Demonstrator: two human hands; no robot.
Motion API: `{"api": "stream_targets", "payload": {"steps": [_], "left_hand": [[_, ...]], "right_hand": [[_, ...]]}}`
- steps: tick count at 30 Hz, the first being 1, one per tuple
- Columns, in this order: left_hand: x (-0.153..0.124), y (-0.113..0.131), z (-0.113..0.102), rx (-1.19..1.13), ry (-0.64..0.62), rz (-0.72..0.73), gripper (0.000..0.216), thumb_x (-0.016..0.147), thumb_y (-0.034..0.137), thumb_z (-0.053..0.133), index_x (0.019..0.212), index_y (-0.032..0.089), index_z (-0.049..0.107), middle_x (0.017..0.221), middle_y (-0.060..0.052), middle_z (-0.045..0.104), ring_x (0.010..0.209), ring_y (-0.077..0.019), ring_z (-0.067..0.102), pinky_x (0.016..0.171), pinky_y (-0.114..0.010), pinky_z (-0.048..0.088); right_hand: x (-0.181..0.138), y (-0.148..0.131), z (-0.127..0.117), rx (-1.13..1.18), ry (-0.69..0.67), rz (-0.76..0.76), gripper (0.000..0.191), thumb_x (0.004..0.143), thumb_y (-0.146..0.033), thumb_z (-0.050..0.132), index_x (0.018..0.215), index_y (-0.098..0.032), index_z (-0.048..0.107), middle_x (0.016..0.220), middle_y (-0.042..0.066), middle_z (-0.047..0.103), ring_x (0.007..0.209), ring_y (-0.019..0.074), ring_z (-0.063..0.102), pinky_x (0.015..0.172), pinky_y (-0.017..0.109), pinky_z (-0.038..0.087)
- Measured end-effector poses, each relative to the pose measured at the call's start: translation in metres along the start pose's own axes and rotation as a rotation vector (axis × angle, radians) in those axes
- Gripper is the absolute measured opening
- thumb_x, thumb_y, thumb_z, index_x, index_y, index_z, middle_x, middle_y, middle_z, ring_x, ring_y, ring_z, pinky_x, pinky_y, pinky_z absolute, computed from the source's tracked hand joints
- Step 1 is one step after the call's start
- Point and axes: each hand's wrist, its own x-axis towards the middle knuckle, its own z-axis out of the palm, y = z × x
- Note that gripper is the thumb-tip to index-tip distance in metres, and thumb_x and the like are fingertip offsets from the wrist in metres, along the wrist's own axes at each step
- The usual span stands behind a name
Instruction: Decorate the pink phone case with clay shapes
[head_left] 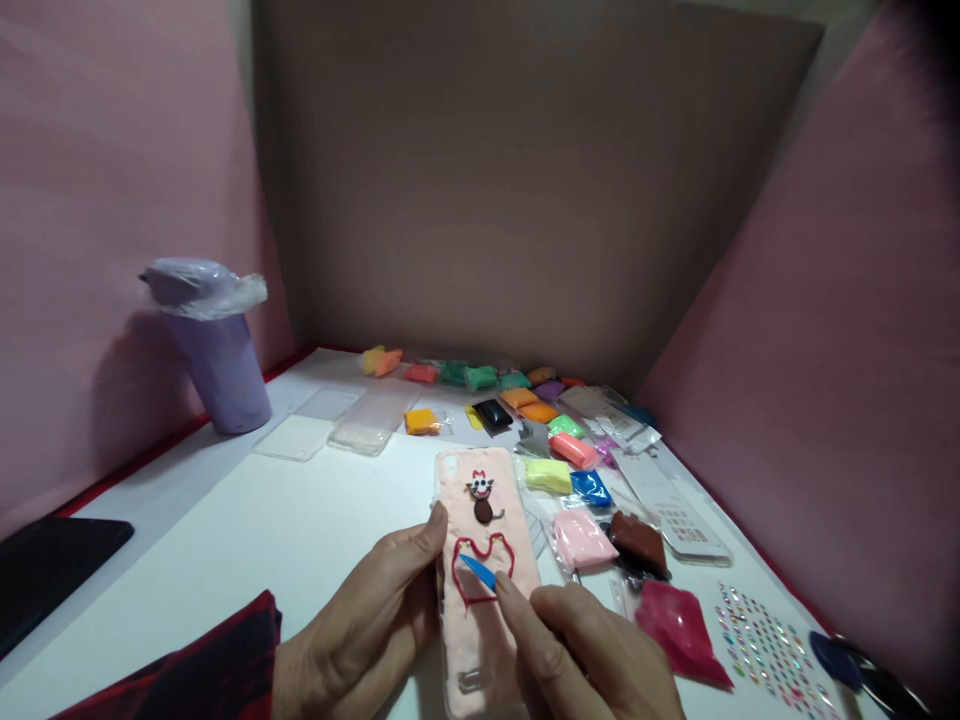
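A phone case covered in pale pink clay (480, 540) lies on the white table (262, 520) in front of me. It carries a small brown and white clay figure and a red outline shape below it. My left hand (360, 630) grips the case's left edge, thumb on the rim. My right hand (585, 650) holds a small blue pointed tool (478, 571), whose tip rests inside the red outline.
Several small bags of coloured clay (555, 440) lie to the right and behind the case. Two clear phone cases (337, 420) and a lilac cup wrapped in plastic (217, 350) stand at the left. A sheet of gem stickers (765, 650) is at the right, a dark object (52, 570) at far left.
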Motion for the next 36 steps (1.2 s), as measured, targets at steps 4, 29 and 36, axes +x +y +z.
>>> {"api": "stream_targets", "payload": {"steps": [4, 29, 36], "left_hand": [[-0.002, 0.001, 0.002, -0.030, -0.019, 0.016, 0.041, 0.080, 0.041, 0.069, 0.114, 0.018, 0.069, 0.099, -0.013, 0.074, 0.109, -0.0325, 0.060, 0.097, -0.042, 0.044], [-0.007, 0.006, 0.006, 0.068, -0.036, 0.029, 0.030, 0.079, 0.038, 0.071, 0.099, 0.016, 0.073, 0.105, -0.014, 0.073, 0.122, -0.0329, 0.054, 0.109, -0.044, 0.036], [-0.006, 0.006, 0.005, 0.061, 0.007, 0.028, 0.029, 0.080, 0.038, 0.070, 0.096, 0.014, 0.073, 0.100, -0.013, 0.074, 0.117, -0.0307, 0.057, 0.109, -0.042, 0.037]], "right_hand": [[0.005, -0.004, -0.001, -0.023, 0.050, -0.009, 0.038, 0.091, -0.013, 0.054, 0.129, -0.019, 0.061, 0.070, 0.003, 0.065, 0.052, 0.0119, 0.058, 0.042, 0.019, 0.045], [0.022, -0.007, -0.004, -0.066, 0.006, -0.111, 0.026, 0.094, -0.004, 0.041, 0.099, -0.005, 0.066, 0.055, 0.003, 0.061, 0.041, 0.0121, 0.052, 0.037, 0.024, 0.031], [0.025, -0.007, -0.003, -0.090, 0.015, -0.145, 0.027, 0.092, -0.002, 0.040, 0.094, -0.003, 0.068, 0.054, 0.004, 0.061, 0.040, 0.0129, 0.052, 0.036, 0.026, 0.031]]}}
